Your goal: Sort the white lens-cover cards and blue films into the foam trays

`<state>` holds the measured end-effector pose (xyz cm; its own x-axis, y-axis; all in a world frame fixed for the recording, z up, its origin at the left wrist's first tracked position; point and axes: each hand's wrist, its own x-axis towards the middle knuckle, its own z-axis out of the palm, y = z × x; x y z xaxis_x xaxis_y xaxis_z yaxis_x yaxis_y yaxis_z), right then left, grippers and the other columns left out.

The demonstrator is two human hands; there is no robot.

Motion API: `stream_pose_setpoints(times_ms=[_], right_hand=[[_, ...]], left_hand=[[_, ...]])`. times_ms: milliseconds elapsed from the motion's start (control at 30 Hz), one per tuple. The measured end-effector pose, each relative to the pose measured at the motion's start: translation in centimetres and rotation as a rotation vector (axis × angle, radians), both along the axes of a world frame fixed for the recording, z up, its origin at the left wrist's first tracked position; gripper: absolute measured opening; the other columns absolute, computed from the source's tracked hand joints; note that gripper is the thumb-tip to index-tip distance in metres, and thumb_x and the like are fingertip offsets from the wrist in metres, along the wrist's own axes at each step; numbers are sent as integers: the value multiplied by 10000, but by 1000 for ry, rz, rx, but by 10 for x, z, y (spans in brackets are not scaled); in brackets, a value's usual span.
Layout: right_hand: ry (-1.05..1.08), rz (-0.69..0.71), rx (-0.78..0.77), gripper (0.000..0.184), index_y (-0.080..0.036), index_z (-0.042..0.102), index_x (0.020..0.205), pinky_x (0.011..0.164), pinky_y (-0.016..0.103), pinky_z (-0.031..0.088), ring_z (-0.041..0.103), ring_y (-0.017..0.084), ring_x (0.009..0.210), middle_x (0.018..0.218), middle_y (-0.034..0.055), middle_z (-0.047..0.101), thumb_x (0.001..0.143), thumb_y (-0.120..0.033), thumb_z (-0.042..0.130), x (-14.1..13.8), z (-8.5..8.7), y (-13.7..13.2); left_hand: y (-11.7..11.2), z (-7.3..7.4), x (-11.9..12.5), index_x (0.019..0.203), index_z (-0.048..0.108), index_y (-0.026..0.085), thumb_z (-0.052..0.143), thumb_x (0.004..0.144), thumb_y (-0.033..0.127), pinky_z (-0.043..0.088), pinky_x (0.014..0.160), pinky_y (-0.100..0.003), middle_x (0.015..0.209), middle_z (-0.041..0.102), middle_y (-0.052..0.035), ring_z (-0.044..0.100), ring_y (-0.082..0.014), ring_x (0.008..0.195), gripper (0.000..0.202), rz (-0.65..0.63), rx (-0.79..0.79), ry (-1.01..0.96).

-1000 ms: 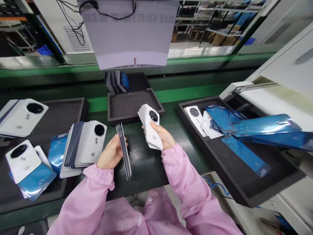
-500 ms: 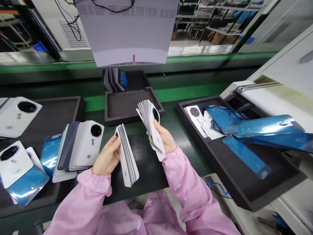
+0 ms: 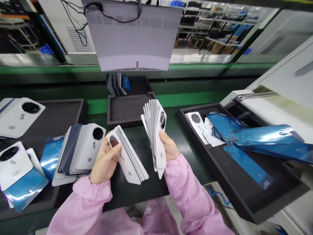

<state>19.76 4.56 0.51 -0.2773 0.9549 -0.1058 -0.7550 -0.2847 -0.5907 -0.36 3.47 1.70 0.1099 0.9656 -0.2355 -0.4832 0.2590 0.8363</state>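
Note:
My left hand (image 3: 105,160) is closed on a small stack of white phone back covers (image 3: 127,163), thumb across the dark oval camera area of the front one. In my right hand (image 3: 168,146) is a fanned stack of white phone back covers (image 3: 156,130), their edges spread at the top and left. Both stacks are held up over the dark green bench (image 3: 171,112), apart from each other. Beside my left hand leans a row of white and dark blue phone back covers (image 3: 84,150) in the left tray.
A black foam tray (image 3: 124,114) sits at the back, with another stack of covers (image 3: 117,84). The right tray (image 3: 217,176) holds white covers and blue film-covered sheets (image 3: 246,163). More covers lie in the left tray (image 3: 62,112). A monitor's back (image 3: 137,39) overhangs the bench.
The left stack has turned so its front cover's broad face shows more. The right stack has become more upright and fanned. The whole view has shifted slightly.

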Motion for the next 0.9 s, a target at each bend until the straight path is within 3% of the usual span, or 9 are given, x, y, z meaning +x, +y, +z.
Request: stream_pose_setpoints(times_ms=[300,567,733,900], right_hand=[[-53,64,113,426,-197,615,778,371,199,473,563,108,398,563,-36,635,478,-419,822,-3,-3,-10],[-103,-17,147,567,-206,627,975,485,209,488,606,120,539,733,3,683,476,-381,832,-4,-16,-10],[-117,71,157,456,-205,650,885,539,216,512,637,130,585,742,7,692,496,-370,823,-4,-13,-11],[-191,128,230,440,-184,652,890,601,281,539,670,180,647,762,42,704,542,-410,795,-4,-11,-12]], left_hand=[[-1,-1,-1,1232,487,308,704,708,163,503,665,-172,956,640,12,609,-111,817,586,85,57,23],[-1,-3,-2,1237,471,315,729,681,176,482,728,-190,1045,628,4,594,-133,918,628,118,79,40],[-1,-1,-2,1230,469,328,723,689,180,480,714,-178,1045,634,20,599,-122,893,616,108,74,54],[-1,0,-2,1247,448,338,717,695,188,479,756,-205,1121,619,7,590,-153,986,632,105,85,56]])
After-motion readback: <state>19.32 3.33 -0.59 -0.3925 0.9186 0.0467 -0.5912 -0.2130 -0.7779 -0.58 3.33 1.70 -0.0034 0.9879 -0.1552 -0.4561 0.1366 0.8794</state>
